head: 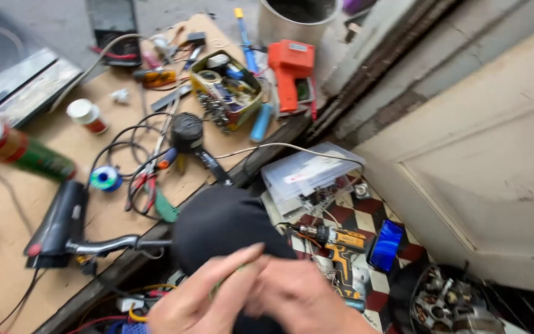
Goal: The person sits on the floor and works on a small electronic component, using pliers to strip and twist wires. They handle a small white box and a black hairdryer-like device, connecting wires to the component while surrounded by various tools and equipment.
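My left hand and my right hand meet at the bottom middle of the head view, fingertips touching. Between them is pinched a thin greenish piece, small and blurred; I cannot tell what kind of thing it is. Just behind the hands is a rounded black shape, which looks like my knee in dark cloth. A yellow cordless drill lies on the tiled floor just right of the hands.
A wooden bench top on the left carries a black heat blower, a green spray can, a blue solder spool, a yellow parts tin, an orange gun-shaped tool and cables. A clear plastic box, a blue object and a metal engine part lie on the floor by a pale door.
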